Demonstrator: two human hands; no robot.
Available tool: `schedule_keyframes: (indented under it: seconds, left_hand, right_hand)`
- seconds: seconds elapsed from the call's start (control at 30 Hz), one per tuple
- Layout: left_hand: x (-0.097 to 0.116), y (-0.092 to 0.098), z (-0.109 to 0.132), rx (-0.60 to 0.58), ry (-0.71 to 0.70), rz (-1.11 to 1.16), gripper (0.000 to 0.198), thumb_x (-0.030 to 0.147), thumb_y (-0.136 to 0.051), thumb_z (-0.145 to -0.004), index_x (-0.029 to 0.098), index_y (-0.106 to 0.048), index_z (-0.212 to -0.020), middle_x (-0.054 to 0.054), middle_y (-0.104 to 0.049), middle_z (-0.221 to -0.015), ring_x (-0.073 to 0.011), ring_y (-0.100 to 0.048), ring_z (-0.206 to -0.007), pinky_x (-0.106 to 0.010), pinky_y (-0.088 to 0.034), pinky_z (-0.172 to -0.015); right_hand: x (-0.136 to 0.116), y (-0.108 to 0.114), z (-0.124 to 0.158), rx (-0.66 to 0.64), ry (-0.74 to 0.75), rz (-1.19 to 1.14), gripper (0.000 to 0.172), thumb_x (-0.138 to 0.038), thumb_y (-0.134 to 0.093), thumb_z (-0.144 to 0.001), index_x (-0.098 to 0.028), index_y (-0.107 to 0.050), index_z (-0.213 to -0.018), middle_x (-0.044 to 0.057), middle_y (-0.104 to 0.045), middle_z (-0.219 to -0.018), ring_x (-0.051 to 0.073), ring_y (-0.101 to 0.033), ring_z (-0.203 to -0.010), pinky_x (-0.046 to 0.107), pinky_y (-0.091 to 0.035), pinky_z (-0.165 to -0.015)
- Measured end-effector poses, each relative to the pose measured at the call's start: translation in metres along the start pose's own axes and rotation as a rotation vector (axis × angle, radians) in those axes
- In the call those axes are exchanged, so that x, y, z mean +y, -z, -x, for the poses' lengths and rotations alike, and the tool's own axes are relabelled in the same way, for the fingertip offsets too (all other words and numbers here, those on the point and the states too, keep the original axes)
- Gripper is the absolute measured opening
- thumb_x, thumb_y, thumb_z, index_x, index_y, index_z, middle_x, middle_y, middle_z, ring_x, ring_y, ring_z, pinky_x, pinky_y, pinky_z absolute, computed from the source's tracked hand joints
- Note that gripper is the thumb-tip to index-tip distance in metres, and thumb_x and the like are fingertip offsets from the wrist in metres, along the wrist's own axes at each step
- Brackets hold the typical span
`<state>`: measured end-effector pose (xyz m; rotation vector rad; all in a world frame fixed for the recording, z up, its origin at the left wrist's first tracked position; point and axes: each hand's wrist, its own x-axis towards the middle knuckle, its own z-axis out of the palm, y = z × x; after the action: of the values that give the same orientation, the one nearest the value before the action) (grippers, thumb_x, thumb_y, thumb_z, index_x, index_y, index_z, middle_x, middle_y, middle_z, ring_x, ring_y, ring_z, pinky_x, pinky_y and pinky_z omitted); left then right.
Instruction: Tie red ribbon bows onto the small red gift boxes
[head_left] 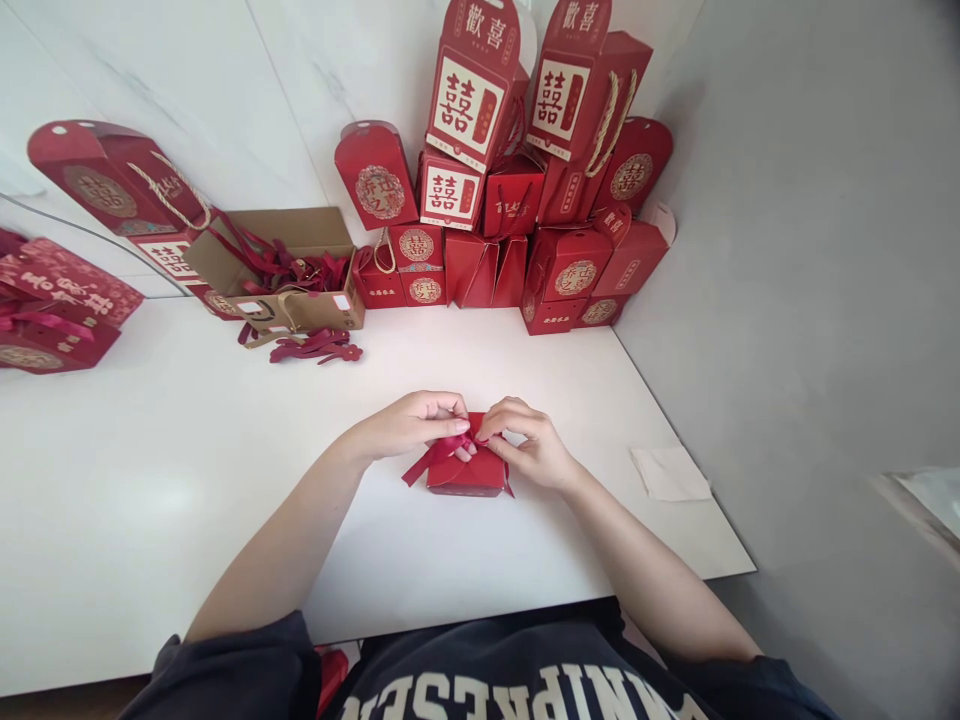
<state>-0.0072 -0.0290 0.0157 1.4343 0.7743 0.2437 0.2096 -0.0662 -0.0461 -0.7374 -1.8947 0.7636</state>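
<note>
A small red gift box (469, 476) sits on the white table in front of me. Across its top lies a dark red ribbon (435, 456), with one tail hanging off the left side and another at the right edge. My left hand (420, 420) pinches the ribbon at the middle of the box, thumb and fingers together. From the other side, my right hand (531, 440) pinches the ribbon close to the same spot. The fingers partly hide the looped middle of the ribbon.
Red gift boxes (469, 100) stand stacked along the back wall. An open cardboard box (322, 312) holds tangled ribbons, and more ribbons (319, 346) lie before it. At left are larger red boxes (60, 335). A white paper (670, 473) lies near the table's right edge, beside a grey wall (810, 250).
</note>
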Motion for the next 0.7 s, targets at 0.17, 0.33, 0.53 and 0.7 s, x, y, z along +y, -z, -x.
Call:
schedule_keyframes:
  seconds: [0.17, 0.33, 0.53, 0.7]
  left_hand:
    - [0.000, -0.002, -0.001, 0.027, 0.012, -0.014, 0.023, 0.039, -0.057, -0.091, 0.016, -0.056, -0.086, -0.006, -0.072, -0.086, -0.0208, -0.072, -0.089, -0.033, -0.053, -0.083]
    - [0.004, -0.007, 0.000, 0.068, -0.038, -0.130, 0.024, 0.031, -0.073, -0.076, 0.017, -0.056, -0.087, -0.004, -0.070, -0.084, -0.0175, -0.068, -0.080, -0.030, -0.052, -0.073]
    - [0.011, -0.026, 0.006, 0.283, -0.050, -0.406, 0.017, 0.019, -0.062, -0.076, 0.020, -0.058, -0.092, -0.001, -0.068, -0.084, -0.0159, -0.063, -0.076, -0.028, -0.049, -0.069]
    - [0.012, -0.045, 0.009, 0.607, -0.113, -0.894, 0.017, 0.014, -0.054, -0.079, 0.023, -0.061, -0.090, 0.000, -0.067, -0.090, -0.0182, -0.062, -0.085, -0.030, -0.046, -0.074]
  right_hand:
    - [-0.002, 0.007, -0.003, -0.094, 0.086, 0.107, 0.014, -0.018, -0.055, -0.092, -0.025, -0.066, -0.093, 0.003, -0.071, -0.095, 0.019, -0.062, -0.091, 0.043, -0.045, -0.093]
    - [-0.004, 0.008, -0.002, -0.125, 0.088, 0.108, 0.015, -0.016, -0.054, -0.090, -0.026, -0.065, -0.096, 0.003, -0.070, -0.095, 0.019, -0.062, -0.093, 0.046, -0.040, -0.103]
    - [-0.004, 0.002, -0.004, -0.050, 0.058, 0.098, 0.010, -0.019, -0.059, -0.090, -0.026, -0.066, -0.093, 0.001, -0.072, -0.090, 0.018, -0.064, -0.089, 0.045, -0.040, -0.104]
    - [-0.004, -0.003, -0.003, -0.011, 0.071, 0.107, 0.009, -0.019, -0.061, -0.090, -0.026, -0.067, -0.091, 0.000, -0.072, -0.088, 0.017, -0.064, -0.086, 0.044, -0.042, -0.101]
